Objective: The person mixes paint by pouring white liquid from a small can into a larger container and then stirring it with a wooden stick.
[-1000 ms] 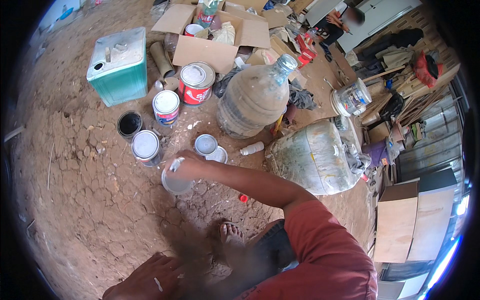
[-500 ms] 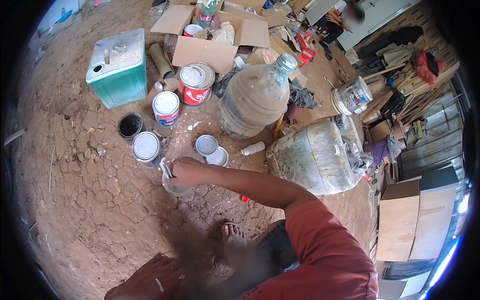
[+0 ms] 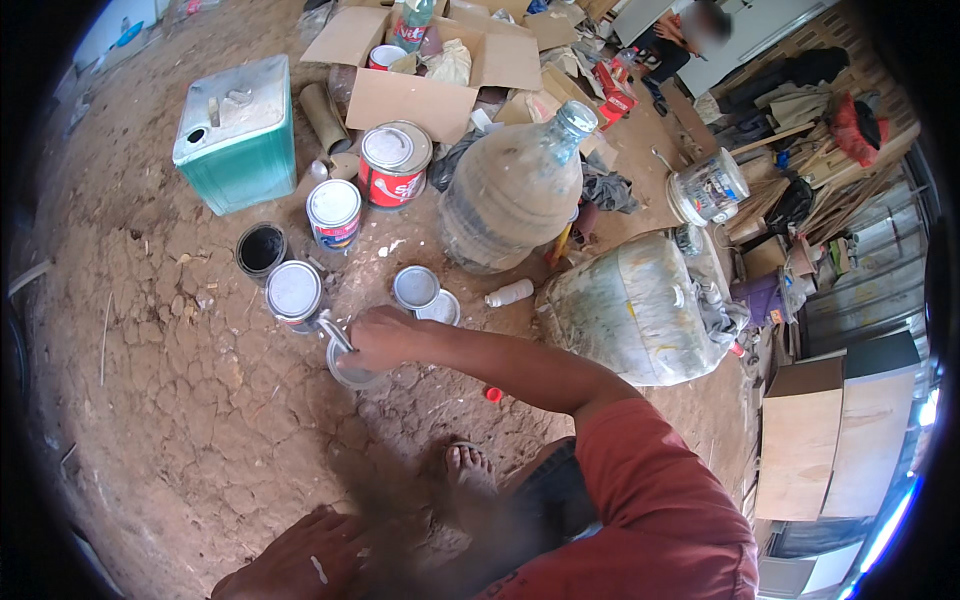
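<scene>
My right hand (image 3: 378, 338) is closed round a whitish stick-like tool (image 3: 338, 333) whose kind I cannot make out. It slants into a small open can (image 3: 357, 376) on the ground; the can's inside is largely hidden by the hand. Just behind stand a lidded paint can (image 3: 294, 290) and an open can with a dark inside (image 3: 262, 250). To the hand's right lie two round lids (image 3: 415, 287), one partly over the other. At the lower edge my left hand (image 3: 300, 556) shows dark, marked with a white smear; its fingers cannot be told clearly.
Farther off are a blue-white paint can (image 3: 334, 212), a red paint can (image 3: 393, 165), a green metal canister (image 3: 238, 150) and a cardboard box (image 3: 412, 105). A big dusty bottle (image 3: 512, 195) and a stained jerrycan (image 3: 640, 305) stand to the right. A person (image 3: 680, 40) sits at the back.
The tool's visible end has tilted slightly, and my right hand has shifted a little in the can's mouth. The whole view has moved slightly; nothing was let go.
</scene>
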A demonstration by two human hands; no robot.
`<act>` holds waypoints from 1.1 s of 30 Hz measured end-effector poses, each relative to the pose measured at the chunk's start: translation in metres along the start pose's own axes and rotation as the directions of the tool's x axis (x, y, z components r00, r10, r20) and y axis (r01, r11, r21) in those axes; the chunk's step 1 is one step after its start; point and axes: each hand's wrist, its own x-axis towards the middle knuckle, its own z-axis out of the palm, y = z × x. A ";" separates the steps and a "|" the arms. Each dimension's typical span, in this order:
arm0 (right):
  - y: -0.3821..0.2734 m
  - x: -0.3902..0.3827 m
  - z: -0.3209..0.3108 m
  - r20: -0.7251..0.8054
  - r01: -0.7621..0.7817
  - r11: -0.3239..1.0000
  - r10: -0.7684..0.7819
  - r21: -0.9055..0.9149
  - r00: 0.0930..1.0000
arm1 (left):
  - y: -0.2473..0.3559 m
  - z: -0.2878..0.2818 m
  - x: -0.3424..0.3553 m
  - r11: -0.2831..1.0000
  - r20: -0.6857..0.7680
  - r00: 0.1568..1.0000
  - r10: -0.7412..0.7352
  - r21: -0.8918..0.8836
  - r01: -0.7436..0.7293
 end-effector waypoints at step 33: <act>0.001 -0.001 0.021 -0.103 0.044 0.998 -0.039 0.043 0.994 | 0.016 -0.011 0.012 0.991 0.076 0.988 -0.133 -0.010 0.134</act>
